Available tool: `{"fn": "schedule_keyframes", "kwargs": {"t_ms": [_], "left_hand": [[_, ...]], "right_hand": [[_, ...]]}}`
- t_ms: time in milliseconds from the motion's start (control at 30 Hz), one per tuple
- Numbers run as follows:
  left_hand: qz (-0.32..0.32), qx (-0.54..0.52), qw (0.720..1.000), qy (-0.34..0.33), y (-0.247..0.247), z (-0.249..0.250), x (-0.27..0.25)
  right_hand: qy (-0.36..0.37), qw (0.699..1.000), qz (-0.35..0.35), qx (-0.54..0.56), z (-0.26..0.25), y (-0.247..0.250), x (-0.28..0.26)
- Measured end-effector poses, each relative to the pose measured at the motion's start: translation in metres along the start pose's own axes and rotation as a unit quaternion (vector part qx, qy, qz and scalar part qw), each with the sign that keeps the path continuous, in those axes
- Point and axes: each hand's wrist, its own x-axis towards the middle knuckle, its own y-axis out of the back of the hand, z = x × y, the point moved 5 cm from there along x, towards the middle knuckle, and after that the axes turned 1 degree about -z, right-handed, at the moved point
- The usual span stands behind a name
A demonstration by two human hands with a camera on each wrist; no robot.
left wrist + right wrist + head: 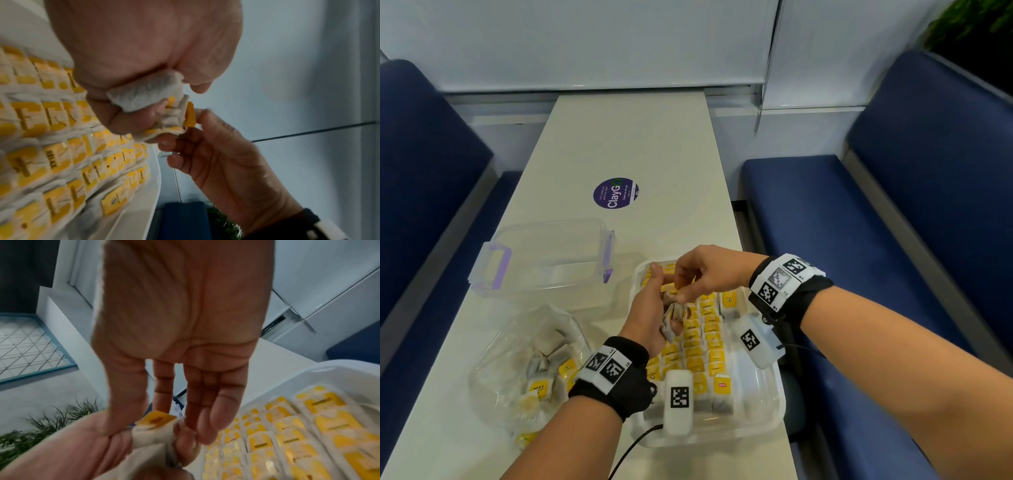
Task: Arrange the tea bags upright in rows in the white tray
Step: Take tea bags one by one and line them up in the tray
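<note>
A white tray (767, 421) at the table's near right edge holds rows of upright tea bags (698, 346) with yellow tags. Over the tray's far half, my left hand (654, 308) grips a small bunch of tea bags (673, 317). In the left wrist view the bunch (148, 92) bulges out of that hand (144, 56). My right hand (685, 287) reaches in from the right and pinches the top tea bag of the bunch by its yellow-tagged end (156, 418). Its thumb and fingers (197, 123) close round the tag (190, 115).
A clear lidded box with purple clips (544, 260) stands left of the tray. A clear plastic bag of loose tea bags (534, 370) lies at the near left. A purple round sticker (615, 193) marks the table's middle. Blue benches (859, 222) flank the table.
</note>
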Motion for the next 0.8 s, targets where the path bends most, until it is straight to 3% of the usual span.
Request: {"fn": "schedule_keyframes", "kwargs": {"t_ms": [233,467,633,733,800], "left_hand": [[0.008,0.007,0.999,-0.033,-0.007,0.003,-0.003],[0.021,0.001,1.000,-0.005,0.005,-0.004,0.004],[0.009,0.121,0.986,-0.116,0.008,0.006,0.004],[-0.004,0.181,0.966,-0.184,-0.001,0.014,0.000],[0.016,0.187,0.963,-0.195,-0.002,0.016,0.000]], "right_hand": [[0.011,0.996,0.040,0.082,0.000,-0.003,-0.002],[0.026,0.984,0.159,0.079,-0.001,0.023,-0.007],[-0.008,0.990,0.141,-0.024,0.001,0.028,-0.010],[-0.008,0.991,0.131,-0.015,0.002,0.025,-0.012],[-0.003,0.990,0.140,-0.004,0.002,0.024,-0.012]]}}
